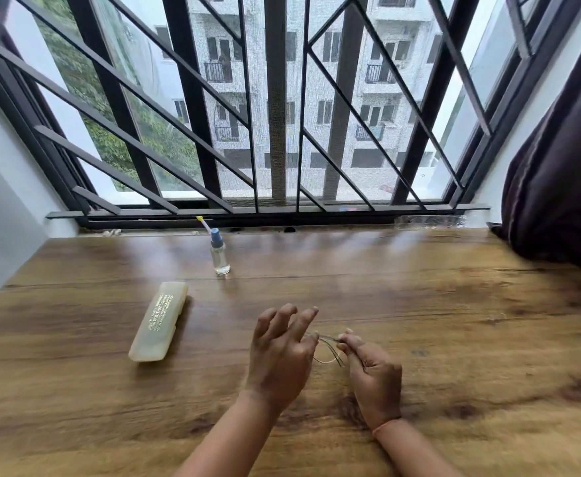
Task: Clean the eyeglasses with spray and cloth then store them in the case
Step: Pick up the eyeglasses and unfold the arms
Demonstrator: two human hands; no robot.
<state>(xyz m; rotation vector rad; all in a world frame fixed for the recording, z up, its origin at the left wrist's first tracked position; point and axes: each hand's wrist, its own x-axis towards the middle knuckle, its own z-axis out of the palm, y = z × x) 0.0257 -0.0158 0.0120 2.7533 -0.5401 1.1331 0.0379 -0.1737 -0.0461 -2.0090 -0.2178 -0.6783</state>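
Thin-framed eyeglasses (328,349) sit between my two hands, just above the wooden table (454,339). My right hand (371,370) pinches the frame at its right end with curled fingers. On the left, my left hand (280,352) pinches the other end between thumb and forefinger, its remaining fingers spread out. A closed, pale translucent glasses case (159,320) with gold lettering lies on the table to the left. Behind it stands a small clear spray bottle (219,253) with a blue cap. No cloth is in view.
A barred window (275,115) runs along the table's far edge. A dark curtain (564,173) hangs at the right and rests on the table's far right corner. A white wall (3,201) bounds the left side.
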